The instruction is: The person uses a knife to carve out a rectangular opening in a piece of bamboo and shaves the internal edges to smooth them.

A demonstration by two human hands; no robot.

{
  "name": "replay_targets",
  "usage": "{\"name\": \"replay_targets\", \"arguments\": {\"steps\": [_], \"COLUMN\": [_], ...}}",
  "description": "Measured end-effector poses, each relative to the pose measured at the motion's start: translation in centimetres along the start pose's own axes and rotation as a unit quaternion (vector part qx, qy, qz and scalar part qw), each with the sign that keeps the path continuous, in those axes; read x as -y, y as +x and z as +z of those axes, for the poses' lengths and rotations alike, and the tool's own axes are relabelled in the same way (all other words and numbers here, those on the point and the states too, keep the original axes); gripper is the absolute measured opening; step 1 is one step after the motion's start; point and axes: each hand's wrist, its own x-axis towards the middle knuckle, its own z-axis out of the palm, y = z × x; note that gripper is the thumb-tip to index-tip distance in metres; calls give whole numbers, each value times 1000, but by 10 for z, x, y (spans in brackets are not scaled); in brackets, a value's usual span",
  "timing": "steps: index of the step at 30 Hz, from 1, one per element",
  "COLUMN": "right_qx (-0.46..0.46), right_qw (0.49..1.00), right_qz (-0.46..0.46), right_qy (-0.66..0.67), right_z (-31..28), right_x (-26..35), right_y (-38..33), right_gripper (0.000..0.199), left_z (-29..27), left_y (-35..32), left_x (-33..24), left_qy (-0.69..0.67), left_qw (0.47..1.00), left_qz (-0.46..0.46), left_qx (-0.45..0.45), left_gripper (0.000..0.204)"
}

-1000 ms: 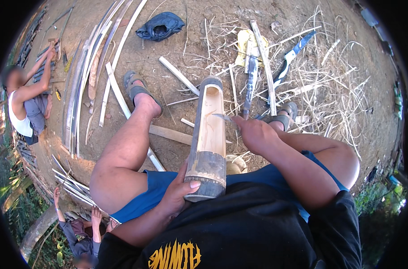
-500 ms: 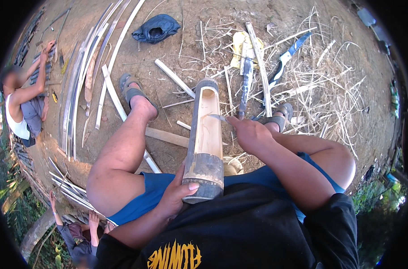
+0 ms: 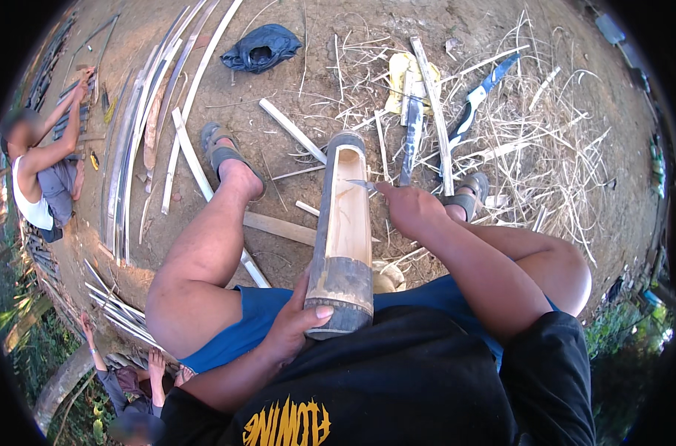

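Note:
My left hand (image 3: 297, 325) grips the near end of a thick bamboo section (image 3: 340, 282), its thumb on top and its fingers hidden underneath. The section points away from me, and a long opening in its upper side shows the pale hollow inside. My right hand (image 3: 416, 211) is closed around a knife, its handle hidden in my fist. The thin knife blade (image 3: 362, 183) points left across the right rim of the opening, near the far half.
Bamboo strips (image 3: 141, 111) lie at left, near a crouching person (image 3: 41, 175). Another person (image 3: 134, 390) sits at lower left. Ahead are a black plastic bag (image 3: 262, 49), a machete (image 3: 411, 141), a handsaw (image 3: 475, 97) and scattered shavings (image 3: 546, 149).
My right hand and the knife have moved slightly away from me along the opening. My left hand keeps its hold on the bamboo section.

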Motion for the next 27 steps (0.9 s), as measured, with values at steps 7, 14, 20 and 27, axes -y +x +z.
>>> {"name": "replay_targets", "arguments": {"steps": [7,14,20,27], "right_qx": [5,-11,11,77], "right_qw": [1000,1000,1000,993], "right_qz": [1,-10,-2,-90], "right_qy": [-19,-27,-23,5], "right_z": [-11,-3,-7,-6], "right_x": [5,-8,-17,-58], "right_y": [12,45,76,125], "right_gripper": [41,40,44,54], "left_z": [1,1,-3,6], "left_y": [0,0,1,-1], "left_x": [-4,-7,-4,-12], "left_qy": [-17,-23,-31,4], "left_qw": [1000,999,999,1000], "left_qz": [-17,-21,-29,-21], "left_qx": [5,6,9,8], "left_gripper": [108,109,107,105]}}
